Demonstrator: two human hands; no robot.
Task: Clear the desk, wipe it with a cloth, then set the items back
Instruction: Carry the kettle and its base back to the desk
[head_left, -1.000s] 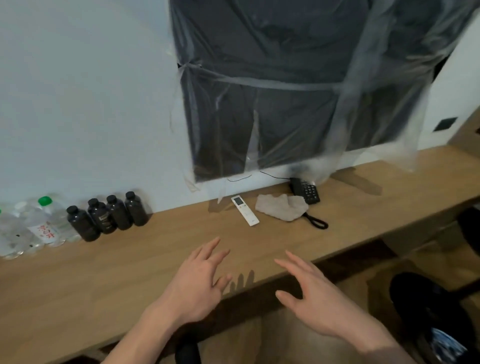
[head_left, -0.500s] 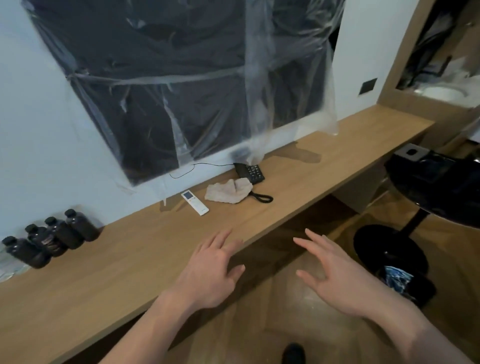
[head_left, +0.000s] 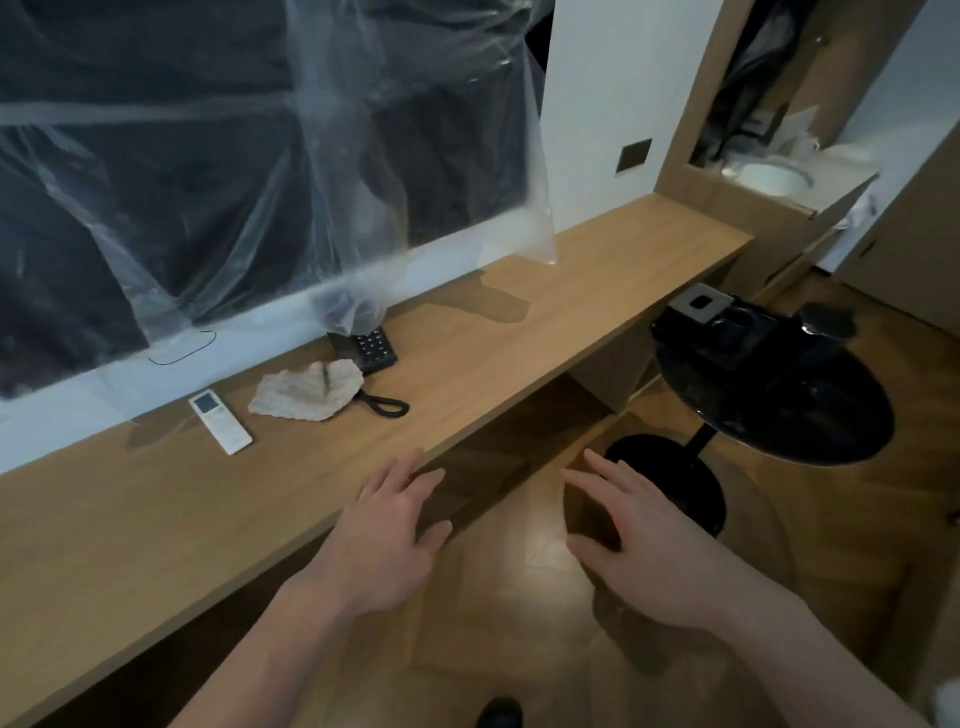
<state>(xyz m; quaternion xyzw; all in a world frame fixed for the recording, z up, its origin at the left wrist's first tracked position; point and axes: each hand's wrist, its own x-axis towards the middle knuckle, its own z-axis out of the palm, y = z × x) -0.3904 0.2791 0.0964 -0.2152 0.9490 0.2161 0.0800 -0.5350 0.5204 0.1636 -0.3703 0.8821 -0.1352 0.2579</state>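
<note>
Hovering with fingers spread and holding nothing, both hands are keeping the same pose as a second ago. The left hand (head_left: 387, 540) is now hanging over the front edge of the bench (head_left: 156, 525), while the right hand (head_left: 636, 551) is floating past that edge, above the wooden floor (head_left: 519, 649).

What is differing is mostly the view, which is swinging rightward: the row of dark bottles and the water bottles that were sitting far to the left of the left hand are no longer showing. Coming into view to the right of the right hand are a black round table (head_left: 779, 395) and, farther off, a white basin (head_left: 769, 176).

Ahead of the left hand, the white remote (head_left: 220, 421) is lying flat near the wall. Just right of it, the crumpled beige cloth (head_left: 306, 395) is resting on the bench, draping over part of the black telephone (head_left: 366, 348), whose coiled cord (head_left: 384, 404) is looping out beside the cloth. Above them, the plastic-wrapped dark screen (head_left: 208, 130) is hanging on the wall.
</note>
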